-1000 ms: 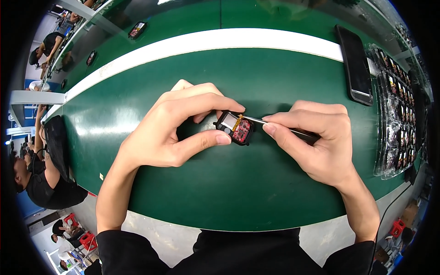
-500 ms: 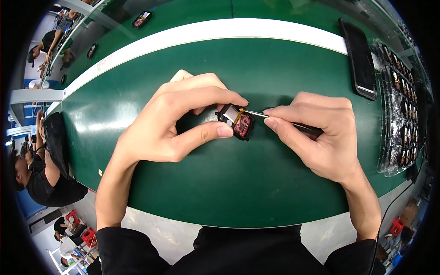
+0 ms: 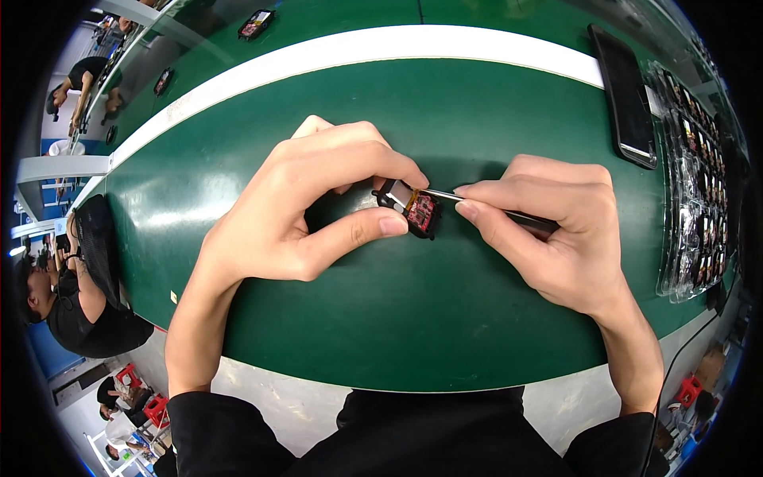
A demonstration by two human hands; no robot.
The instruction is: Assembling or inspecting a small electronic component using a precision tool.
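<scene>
Between the thumb and fingers of my left hand [image 3: 310, 199] is a small black device housing [image 3: 430, 228], held tilted above the green table. Its open face shows a silver block, a strip of amber tape and a red circuit board. My right hand [image 3: 556, 226] pinches a pair of thin metal tweezers [image 3: 445, 195], dark toward the handle. Their tip meets the upper right edge of the housing, beside the amber tape and close to my left index fingertip. Whether the tip grips anything is too small to tell.
At the right, clear plastic trays [image 3: 691, 191] hold several similar devices, next to a black phone-like slab [image 3: 624, 95]. A white strip [image 3: 397, 44] crosses the green table [image 3: 381, 318]. Beyond it lies another open device [image 3: 256, 24]. A person in black [image 3: 87, 310] sits at the left.
The housing has tilted slightly in my left hand, and the view has shifted a little. The tweezers' tip stays at the housing's upper right edge.
</scene>
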